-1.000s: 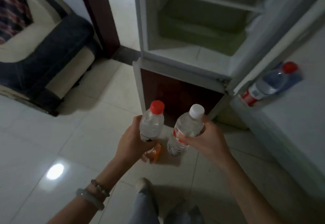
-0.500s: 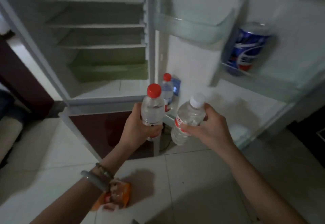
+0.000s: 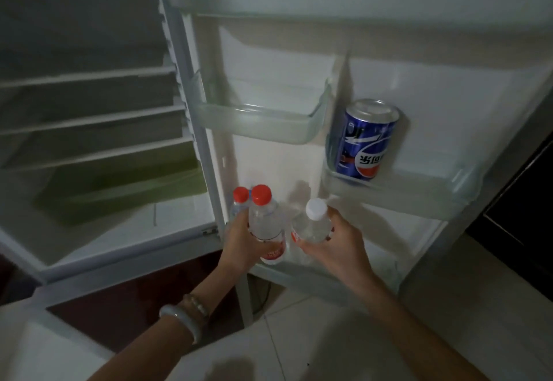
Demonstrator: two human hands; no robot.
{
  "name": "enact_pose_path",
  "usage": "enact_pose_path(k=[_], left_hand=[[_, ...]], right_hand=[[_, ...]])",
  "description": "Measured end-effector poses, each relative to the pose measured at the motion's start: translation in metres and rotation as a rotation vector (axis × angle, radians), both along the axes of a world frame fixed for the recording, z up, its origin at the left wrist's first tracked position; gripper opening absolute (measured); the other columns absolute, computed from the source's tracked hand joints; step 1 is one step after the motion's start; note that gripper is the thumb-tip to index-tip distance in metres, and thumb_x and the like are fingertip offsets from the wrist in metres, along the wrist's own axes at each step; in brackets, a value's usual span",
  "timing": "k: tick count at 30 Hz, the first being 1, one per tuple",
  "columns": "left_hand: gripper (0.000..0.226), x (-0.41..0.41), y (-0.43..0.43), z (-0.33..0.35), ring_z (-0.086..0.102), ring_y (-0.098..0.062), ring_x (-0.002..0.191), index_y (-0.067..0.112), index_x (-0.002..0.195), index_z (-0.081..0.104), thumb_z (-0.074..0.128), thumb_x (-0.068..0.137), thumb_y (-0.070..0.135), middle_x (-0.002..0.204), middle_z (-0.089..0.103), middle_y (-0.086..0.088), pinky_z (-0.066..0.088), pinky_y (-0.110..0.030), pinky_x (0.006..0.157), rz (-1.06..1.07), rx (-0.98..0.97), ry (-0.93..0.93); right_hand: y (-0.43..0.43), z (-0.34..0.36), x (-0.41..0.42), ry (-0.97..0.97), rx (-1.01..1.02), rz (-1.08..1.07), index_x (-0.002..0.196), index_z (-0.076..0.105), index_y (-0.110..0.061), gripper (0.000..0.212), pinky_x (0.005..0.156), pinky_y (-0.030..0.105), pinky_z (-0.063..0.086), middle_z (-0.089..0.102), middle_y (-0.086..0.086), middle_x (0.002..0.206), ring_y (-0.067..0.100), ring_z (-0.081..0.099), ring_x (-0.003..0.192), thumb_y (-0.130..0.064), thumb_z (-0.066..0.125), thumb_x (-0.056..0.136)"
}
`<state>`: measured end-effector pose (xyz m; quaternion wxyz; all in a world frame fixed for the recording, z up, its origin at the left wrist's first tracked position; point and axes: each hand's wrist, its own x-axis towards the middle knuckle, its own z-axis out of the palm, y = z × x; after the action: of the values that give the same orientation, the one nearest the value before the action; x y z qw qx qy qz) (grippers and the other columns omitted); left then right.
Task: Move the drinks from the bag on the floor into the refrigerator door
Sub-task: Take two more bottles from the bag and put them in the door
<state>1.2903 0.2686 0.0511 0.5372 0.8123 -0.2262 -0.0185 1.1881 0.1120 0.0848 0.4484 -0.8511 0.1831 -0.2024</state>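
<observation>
Placing is the step in hand: both bottles are held at the bottom door shelf [image 3: 302, 270], low centre of the frame. Left hand [image 3: 242, 243] is wrapped around a red-capped bottle [image 3: 266, 225], upright, its base just over the shelf rim. Right hand [image 3: 332, 246] is closed on a white-capped bottle [image 3: 312, 225], tilted slightly, just beside the first. Judged next: lower each bottle past the rim until it stands on the shelf floor, then let go, keeping clear of the bottle already standing there.

Count, as visible:
- Bottles: three; two held, one more red-capped bottle [image 3: 241, 198] standing in the bottom shelf behind the left hand
- Cans: one blue can [image 3: 366, 141] in the right-hand door shelf, centre right
- Door shelves without drinks: one clear tray [image 3: 257, 120] at mid frame

Bag on the floor not in view; what is left in it cannot be judged
</observation>
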Motion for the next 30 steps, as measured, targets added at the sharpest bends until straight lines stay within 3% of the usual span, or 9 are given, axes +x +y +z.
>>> enact_pose_path(k=[4,6,9,12,15,19,21,26,30], left_hand=[[0.048,0.02,-0.013,-0.016,0.055,0.013,0.079,0.033,0.092,0.053,0.087,0.059,0.019,0.085,0.058,0.023,0.04,-0.002,0.068,-0.035,0.062,-0.039],[0.037,0.026,-0.019,-0.029,0.06,0.001,0.078,0.023,0.088,0.057,0.084,0.062,0.023,0.082,0.063,0.014,0.048,-0.016,0.069,-0.008,0.08,-0.034],[0.04,0.032,-0.025,-0.054,0.063,-0.009,0.084,0.027,0.097,0.058,0.076,0.065,0.043,0.09,0.066,0.01,0.053,-0.037,0.075,0.021,0.101,-0.004],[0.057,0.031,-0.029,-0.066,0.061,-0.01,0.095,0.034,0.112,0.052,0.067,0.063,0.059,0.104,0.063,0.012,0.051,-0.038,0.083,0.039,0.165,0.029],[0.062,0.032,-0.033,-0.072,0.061,-0.016,0.096,0.032,0.113,0.051,0.062,0.06,0.063,0.105,0.063,0.008,0.05,-0.04,0.081,0.074,0.21,0.011],[0.053,0.045,-0.038,-0.1,0.061,-0.014,0.086,0.027,0.097,0.054,0.054,0.064,0.069,0.091,0.064,0.008,0.049,-0.034,0.074,0.043,0.287,0.037],[0.065,0.05,-0.04,-0.118,0.061,-0.02,0.084,0.019,0.088,0.053,0.037,0.068,0.079,0.085,0.063,-0.001,0.045,-0.033,0.074,0.029,0.319,0.052],[0.055,0.037,-0.036,-0.092,0.057,-0.02,0.093,0.017,0.11,0.049,0.072,0.066,0.041,0.101,0.06,-0.001,0.046,-0.034,0.078,0.015,0.267,-0.015],[0.07,0.032,-0.034,-0.085,0.056,-0.026,0.102,0.006,0.131,0.036,0.073,0.075,0.026,0.115,0.058,-0.011,0.04,-0.026,0.08,-0.05,0.241,-0.018]], right_hand=[[0.003,-0.016,0.021,0.068,0.022,-0.049,0.119,0.055,-0.026,0.067,0.084,0.027,0.049,0.064,-0.009,0.106,0.007,0.058,0.094,-0.043,0.083,0.061],[0.003,-0.024,0.027,0.086,0.022,-0.088,0.117,0.056,-0.026,0.064,0.079,0.02,0.045,0.063,-0.012,0.1,0.006,0.058,0.091,-0.042,0.082,0.062],[0.004,-0.036,0.033,0.095,0.024,-0.152,0.114,0.058,-0.028,0.058,0.075,0.021,0.046,0.062,-0.014,0.092,0.007,0.059,0.086,-0.04,0.082,0.062],[0.003,-0.045,0.038,0.106,0.033,-0.189,0.111,0.057,-0.029,0.055,0.076,0.031,0.053,0.063,-0.013,0.09,0.011,0.061,0.086,-0.038,0.081,0.062],[0.003,-0.052,0.044,0.142,0.046,-0.203,0.116,0.054,-0.029,0.061,0.074,0.036,0.056,0.061,-0.014,0.091,0.013,0.062,0.085,-0.04,0.081,0.063],[0.003,-0.056,0.046,0.169,0.041,-0.217,0.115,0.052,-0.027,0.058,0.07,0.018,0.047,0.058,-0.014,0.094,0.01,0.059,0.088,-0.037,0.08,0.065],[0.004,-0.056,0.047,0.179,0.06,-0.207,0.114,0.051,-0.026,0.057,0.074,0.02,0.041,0.057,-0.013,0.097,0.01,0.057,0.092,-0.038,0.08,0.066],[0.005,-0.065,0.052,0.198,0.042,-0.185,0.123,0.044,-0.021,0.079,0.08,0.03,0.044,0.057,-0.003,0.113,0.016,0.056,0.102,-0.056,0.074,0.059],[0.002,-0.072,0.05,0.208,0.081,-0.177,0.124,0.043,-0.024,0.08,0.086,0.04,0.05,0.058,-0.003,0.115,0.016,0.057,0.104,-0.06,0.073,0.059]])
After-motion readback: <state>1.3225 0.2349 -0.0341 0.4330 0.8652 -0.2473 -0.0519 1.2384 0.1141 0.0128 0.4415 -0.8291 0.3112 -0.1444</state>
